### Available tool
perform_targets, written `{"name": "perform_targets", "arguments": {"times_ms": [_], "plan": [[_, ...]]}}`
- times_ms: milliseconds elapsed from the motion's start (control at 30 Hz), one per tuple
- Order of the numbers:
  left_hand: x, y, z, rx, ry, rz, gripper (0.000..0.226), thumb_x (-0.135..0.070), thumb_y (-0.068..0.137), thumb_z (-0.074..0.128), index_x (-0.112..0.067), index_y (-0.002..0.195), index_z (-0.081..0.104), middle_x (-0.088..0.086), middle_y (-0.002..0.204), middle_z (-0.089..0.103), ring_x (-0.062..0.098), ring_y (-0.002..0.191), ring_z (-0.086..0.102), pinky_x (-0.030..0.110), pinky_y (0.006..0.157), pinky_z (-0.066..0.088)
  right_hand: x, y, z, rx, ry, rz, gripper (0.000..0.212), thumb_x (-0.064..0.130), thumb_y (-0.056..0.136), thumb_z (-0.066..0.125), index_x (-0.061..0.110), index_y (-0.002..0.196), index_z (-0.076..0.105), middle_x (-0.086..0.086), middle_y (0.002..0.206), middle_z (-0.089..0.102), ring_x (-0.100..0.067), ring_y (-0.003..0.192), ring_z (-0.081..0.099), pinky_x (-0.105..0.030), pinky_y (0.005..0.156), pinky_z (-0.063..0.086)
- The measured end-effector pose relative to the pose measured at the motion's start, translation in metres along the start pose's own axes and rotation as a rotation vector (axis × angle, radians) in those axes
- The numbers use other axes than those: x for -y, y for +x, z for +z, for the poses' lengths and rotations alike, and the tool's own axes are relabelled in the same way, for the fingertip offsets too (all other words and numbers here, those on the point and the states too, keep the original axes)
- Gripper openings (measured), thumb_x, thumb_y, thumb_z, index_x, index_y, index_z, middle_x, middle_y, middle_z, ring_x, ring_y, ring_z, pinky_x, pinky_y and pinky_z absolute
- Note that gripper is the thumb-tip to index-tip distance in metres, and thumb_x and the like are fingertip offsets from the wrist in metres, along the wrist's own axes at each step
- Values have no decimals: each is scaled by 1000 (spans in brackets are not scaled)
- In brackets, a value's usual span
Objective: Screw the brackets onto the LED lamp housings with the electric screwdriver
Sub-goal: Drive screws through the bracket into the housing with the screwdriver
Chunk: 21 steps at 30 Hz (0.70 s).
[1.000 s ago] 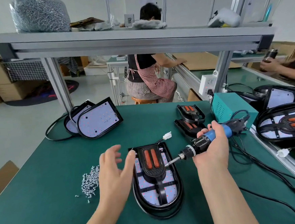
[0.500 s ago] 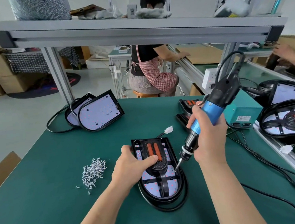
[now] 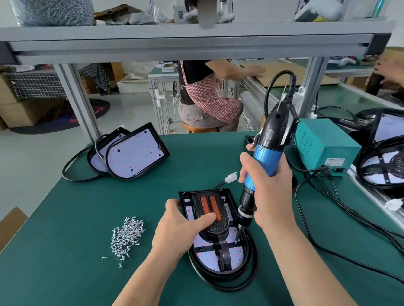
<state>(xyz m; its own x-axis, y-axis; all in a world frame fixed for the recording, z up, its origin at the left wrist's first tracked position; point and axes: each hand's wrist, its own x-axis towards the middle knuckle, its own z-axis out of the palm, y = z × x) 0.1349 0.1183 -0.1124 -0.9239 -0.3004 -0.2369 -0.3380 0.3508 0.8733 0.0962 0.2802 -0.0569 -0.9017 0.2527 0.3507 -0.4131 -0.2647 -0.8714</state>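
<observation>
One LED lamp housing (image 3: 208, 258) is laid flat on the green table mat (image 3: 60, 272), and one black bracket (image 3: 218, 231) is seated on top of it. Two orange strips (image 3: 209, 205) are set side by side in the bracket's wide end. The housing is steadied by the left hand (image 3: 178, 229): the thumb is pressed onto the bracket beside the strips, and the fingers are curled over the housing's far left corner.

One electric screwdriver (image 3: 266, 155) is gripped in the right hand (image 3: 269, 193), with the fingers wrapped tightly round its blue barrel. It is held steeply, tilted away to the right, and its bit is set down on the bracket's right arm, just inside the housing's right rim. Whether a screw sits under the bit cannot be told.

To the left of the housing one loose heap of silver screws (image 3: 126, 233) is spread, too many to be counted. Beyond the housing to the far left, two bracketless housings (image 3: 136, 155) are overlapped. Just past the housing's far edge one white connector (image 3: 230, 177) is seen. To its right one teal power box (image 3: 326, 143) is placed, and further right two more housings (image 3: 395, 169) are seen, the nearer one fitted with a bracket.
</observation>
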Motion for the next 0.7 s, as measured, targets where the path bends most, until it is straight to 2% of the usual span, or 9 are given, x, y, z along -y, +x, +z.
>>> {"name": "perform_targets", "arguments": {"times_ms": [133,233,367,433,567,700], "plan": [[0,0,1,-2,-5,-1,99,-67,44,79,-27,127,42,-9,109,68,19,102,66,44,93,54,-2,-2,1,45,-15,-7,15,28,76,75,36,85,67,-2,62,54,-13,53,51,-19,55,47],[5,3,3,17,-88,-13,93,-57,50,85,-27,127,43,-8,111,69,18,102,67,43,94,54,-3,-5,0,69,-28,-3,16,31,74,75,34,88,66,-5,68,56,-13,55,55,-18,57,48],[12,8,6,74,-206,-22,71,-44,54,89,-31,112,52,-10,99,76,9,91,73,33,83,56,-4,-5,-2,67,-60,19,18,34,70,73,36,87,65,-3,67,57,-12,57,55,-17,59,48],[12,10,7,92,-237,-14,68,-43,53,90,-34,109,52,-12,95,77,8,87,74,32,81,56,-4,-3,-2,70,-69,25,19,34,70,73,36,86,65,-2,66,56,-13,57,52,-17,59,47],[16,12,9,97,-269,15,58,-33,66,92,-34,108,52,-18,91,76,3,82,73,29,76,54,-6,-3,-5,77,-74,39,22,35,69,73,35,90,66,-3,66,55,-14,58,52,-18,59,48],[18,13,9,105,-283,26,58,-28,68,92,-31,112,53,-15,92,77,6,82,74,29,75,53,-7,-3,-9,62,-62,35,24,35,67,74,35,89,64,-7,64,52,-15,57,49,-17,59,47]]}}
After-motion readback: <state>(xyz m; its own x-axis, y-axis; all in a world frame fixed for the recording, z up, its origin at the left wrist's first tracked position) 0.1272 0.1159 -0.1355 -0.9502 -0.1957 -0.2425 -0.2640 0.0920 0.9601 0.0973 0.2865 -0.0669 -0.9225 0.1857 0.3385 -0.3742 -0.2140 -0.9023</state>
